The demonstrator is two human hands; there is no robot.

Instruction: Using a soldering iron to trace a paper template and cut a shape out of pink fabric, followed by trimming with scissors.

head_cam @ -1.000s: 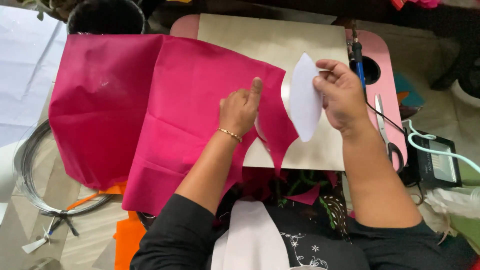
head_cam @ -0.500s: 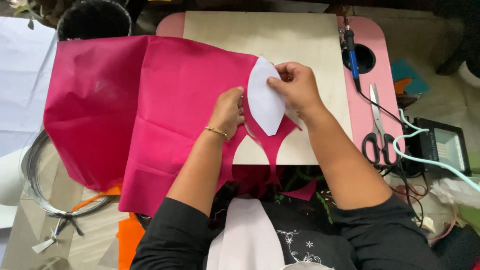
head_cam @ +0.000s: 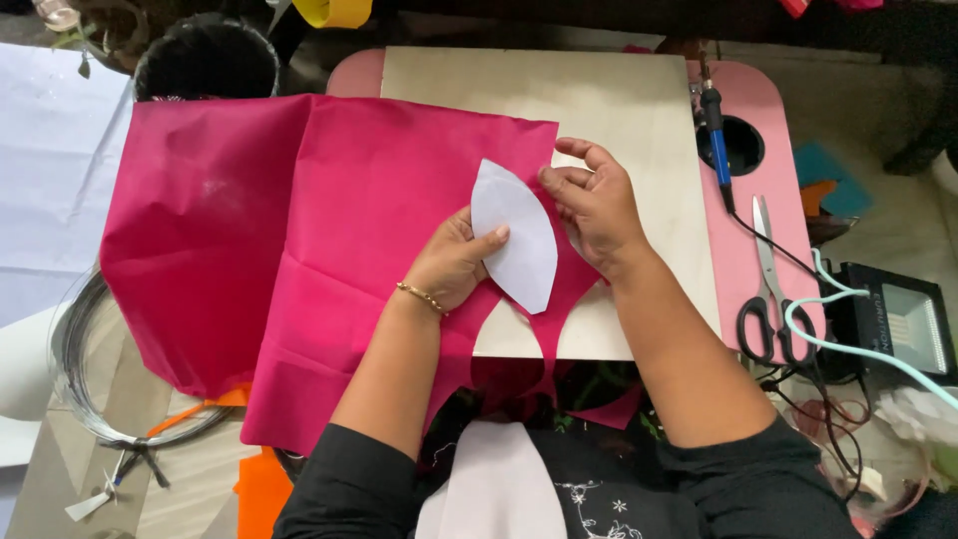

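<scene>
While both hands pinch white paper template on pink fabric, black bucket contents unclear

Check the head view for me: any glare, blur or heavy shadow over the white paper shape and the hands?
Head view: light is soft and even; white paper template sharp, no glare; left hand and right hand crisp, with faint shadows on the pink fabric.

We see a matt magenta cloth, creased and faintly fibrous, under a smooth white paper template. Our table shows pale, matt wood with a glossy pink plastic rim. The scissors have shiny metal blades and black plastic handles.
</scene>
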